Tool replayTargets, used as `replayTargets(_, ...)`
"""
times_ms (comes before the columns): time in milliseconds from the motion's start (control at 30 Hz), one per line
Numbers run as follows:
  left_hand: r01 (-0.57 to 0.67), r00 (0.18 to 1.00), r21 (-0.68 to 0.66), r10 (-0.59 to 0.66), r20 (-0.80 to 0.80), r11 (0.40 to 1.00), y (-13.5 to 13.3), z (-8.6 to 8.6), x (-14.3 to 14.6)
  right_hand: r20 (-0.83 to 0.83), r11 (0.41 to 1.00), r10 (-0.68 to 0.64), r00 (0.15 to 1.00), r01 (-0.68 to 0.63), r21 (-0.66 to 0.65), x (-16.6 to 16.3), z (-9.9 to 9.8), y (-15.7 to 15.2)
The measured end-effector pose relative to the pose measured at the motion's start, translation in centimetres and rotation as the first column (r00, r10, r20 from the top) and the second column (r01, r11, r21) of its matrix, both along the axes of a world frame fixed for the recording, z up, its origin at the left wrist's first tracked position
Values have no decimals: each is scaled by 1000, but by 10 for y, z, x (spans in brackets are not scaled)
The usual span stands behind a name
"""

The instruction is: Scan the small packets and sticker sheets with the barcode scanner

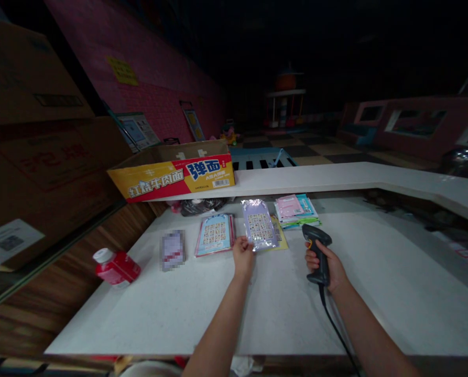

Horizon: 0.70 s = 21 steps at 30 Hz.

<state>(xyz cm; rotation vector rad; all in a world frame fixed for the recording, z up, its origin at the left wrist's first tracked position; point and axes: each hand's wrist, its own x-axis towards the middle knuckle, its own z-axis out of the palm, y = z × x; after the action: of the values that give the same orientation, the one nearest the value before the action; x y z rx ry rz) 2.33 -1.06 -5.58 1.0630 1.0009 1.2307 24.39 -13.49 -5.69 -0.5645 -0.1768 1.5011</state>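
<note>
Between its fingertips my left hand (243, 257) pinches the lower left corner of a purple sticker pack (260, 222) in a shiny clear sleeve. A yellow pack (281, 236) lies partly under it. To the left is a stack of blue and red sticker packs (215, 235). Wrapped around the handle of a black barcode scanner (317, 254) is my right hand (332, 267), with the scanner's head tilted up and its cable hanging toward the table's front edge. Behind the scanner sits a pile of pink, blue and green packs (296, 210).
A red bottle (118, 268) with a white cap and a blurred-out small item (173, 250) are on the white table (171, 314). An open noodle carton (178, 175) sits on the raised ledge (304, 178). Large cardboard boxes (41, 157) are stacked at left.
</note>
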Motion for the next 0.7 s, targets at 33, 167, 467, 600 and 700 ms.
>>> replayTargets(33,-15,1000,57,14,18,998,1,-3,-1,8,1000,1,1000,-1,1,0,0,0)
replayTargets(167,-61,997,203,52,50,977,4,-10,-3,67,1000,-7,998,7,1,-3,2,-2)
replayTargets(467,-81,997,241,81,11,967,9,-21,-1,424,998,33,905,-8,-59,-24,18,-9)
replayTargets(600,-81,997,250,78,23,965,8,-21,-2,629,990,97,771,-10,-141,-40,34,-17)
replayTargets(700,-86,996,247,83,21,965,7,-20,-2,729,982,143,669,-6,-188,-51,43,-25)
